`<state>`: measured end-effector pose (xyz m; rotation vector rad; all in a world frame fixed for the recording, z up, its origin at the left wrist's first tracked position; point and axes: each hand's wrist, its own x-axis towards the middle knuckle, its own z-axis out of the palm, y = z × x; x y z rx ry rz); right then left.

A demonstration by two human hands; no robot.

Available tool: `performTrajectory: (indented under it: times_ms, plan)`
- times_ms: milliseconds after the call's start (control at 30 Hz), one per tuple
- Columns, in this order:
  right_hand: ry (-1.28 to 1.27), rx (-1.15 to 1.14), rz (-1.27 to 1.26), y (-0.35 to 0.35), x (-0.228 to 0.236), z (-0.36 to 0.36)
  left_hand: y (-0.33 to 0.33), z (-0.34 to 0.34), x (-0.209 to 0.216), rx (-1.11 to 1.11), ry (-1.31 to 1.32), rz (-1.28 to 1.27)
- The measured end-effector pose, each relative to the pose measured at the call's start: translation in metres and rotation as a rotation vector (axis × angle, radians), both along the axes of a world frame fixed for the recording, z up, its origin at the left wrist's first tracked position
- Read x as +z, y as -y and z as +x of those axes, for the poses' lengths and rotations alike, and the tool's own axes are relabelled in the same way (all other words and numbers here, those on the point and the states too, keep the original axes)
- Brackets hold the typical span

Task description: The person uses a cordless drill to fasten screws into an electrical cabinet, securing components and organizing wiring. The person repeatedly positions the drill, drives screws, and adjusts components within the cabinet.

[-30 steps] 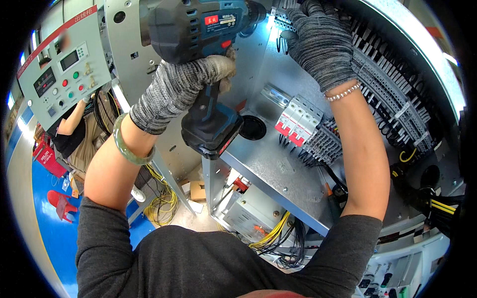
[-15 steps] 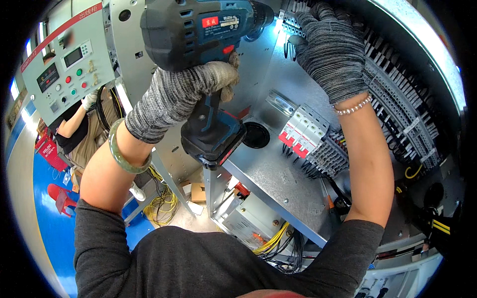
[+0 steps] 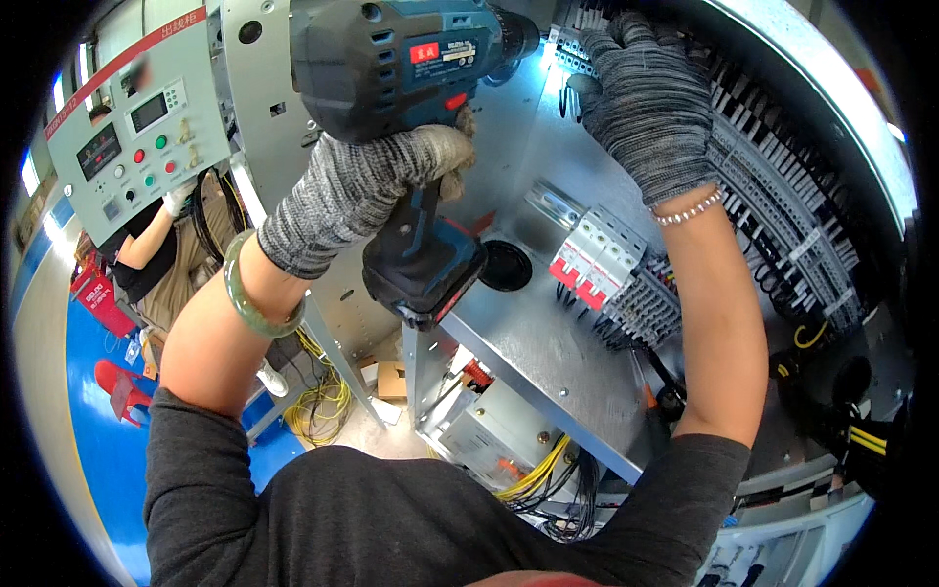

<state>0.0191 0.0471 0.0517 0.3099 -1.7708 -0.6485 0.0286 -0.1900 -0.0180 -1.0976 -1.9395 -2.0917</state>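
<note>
A blue and black cordless drill [image 3: 391, 73] is gripped by my left hand [image 3: 357, 186] in a grey knit glove, its fingers wrapped round the handle. The chuck points right, toward a small terminal block [image 3: 572, 51] lit by a bright spot; the bit's tip is hard to make out. My right hand [image 3: 650, 108], gloved too, lies beside that block with its fingers stretched upward and the thumb apart. Its fingertips reach the wiring at the top, and nothing shows held in it. Short black wire loops [image 3: 567, 101] hang below the block.
Circuit breakers [image 3: 599, 256] with red switches sit on a rail below my hands. Long terminal rows [image 3: 782, 220] line the cabinet's right side. A metal shelf edge [image 3: 538, 391] crosses below. At left are a control panel door [image 3: 132, 127] and a co-worker's arm [image 3: 147, 235].
The drill and my left hand have shifted slightly right and down. My right hand has barely moved, staying beside the terminal block.
</note>
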Motion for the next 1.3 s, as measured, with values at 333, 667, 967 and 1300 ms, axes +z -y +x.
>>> performTrajectory:
  times_ms: [333, 667, 967, 1300]
  plan:
    - [0.789, 0.626, -0.784, 0.080, -0.062, 0.068, 0.006, -0.015, -0.015, -0.049, -0.084, 0.045]
    - [0.845, 1.365, -1.345, 0.130, -0.093, 0.055, 0.007, -0.005, -0.010, 0.001, -0.223, -0.101]
    - [0.877, 1.550, -1.361, 0.140, -0.092, 0.049, 0.012, -0.013, -0.014, 0.263, -0.879, -0.219]
    - [0.726, 1.412, -1.299, 0.137, -0.099, 0.038, -0.019, 0.006, -0.004, 0.025, 0.125, 0.300]
